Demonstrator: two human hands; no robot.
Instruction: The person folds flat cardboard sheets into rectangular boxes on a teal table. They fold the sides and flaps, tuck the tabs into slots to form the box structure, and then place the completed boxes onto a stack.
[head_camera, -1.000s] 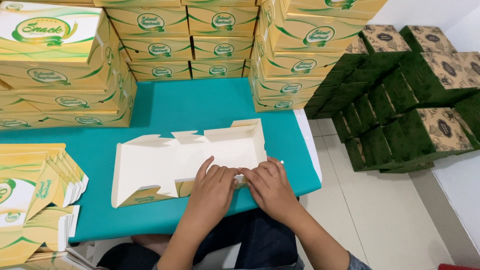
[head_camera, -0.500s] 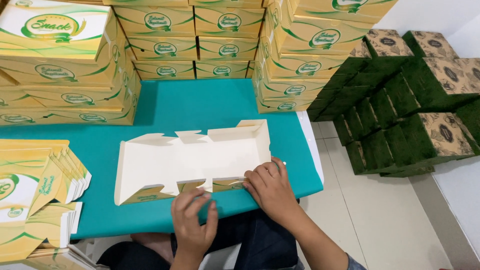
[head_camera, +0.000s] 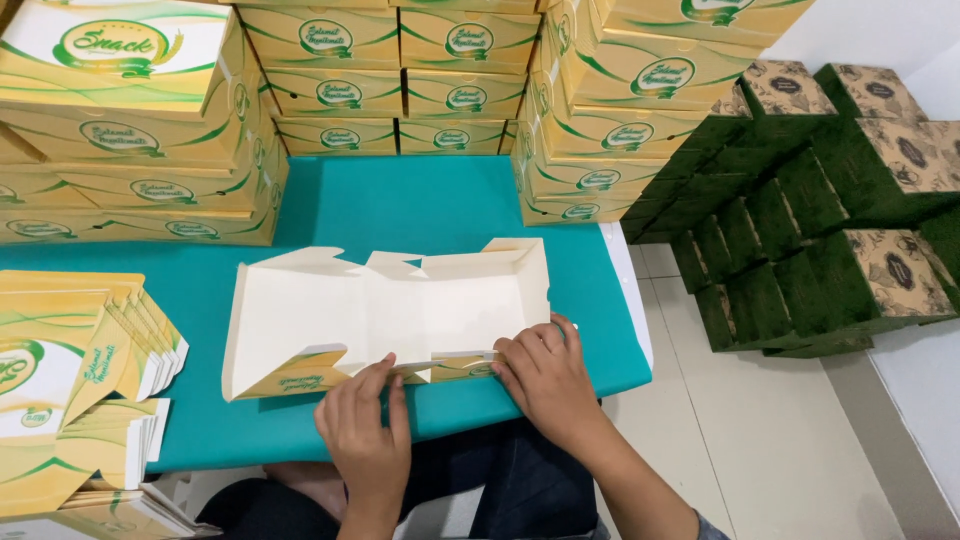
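Right now, both hands down on a flat, half-folded box (head_camera: 385, 310), white inside, yellow-green outside, lying open on the teal table (head_camera: 400, 205). Left hand (head_camera: 365, 440) resting at the box's near edge, fingers (head_camera: 378, 385) together and flat, tips pressing the near flap (head_camera: 300, 370); not clamped round anything. Right hand (head_camera: 545, 385) just beside it, to its rt, fingers bent a bit, pushing on the near rt corner of the box, thumb side touching the flap; no real grip there either. Hands near each other but apart, small gap btwn them. Far past the fingertips, stacks of done yellow boxes (head_camera: 400, 80). Well off to the left hand's left, a pile of flat unfolded boxes (head_camera: 70, 370). Off to the right hand's rt, on the floor, dark green boxes (head_camera: 820, 210) in a stack. Dark trousers (head_camera: 500, 490) under the wrists.
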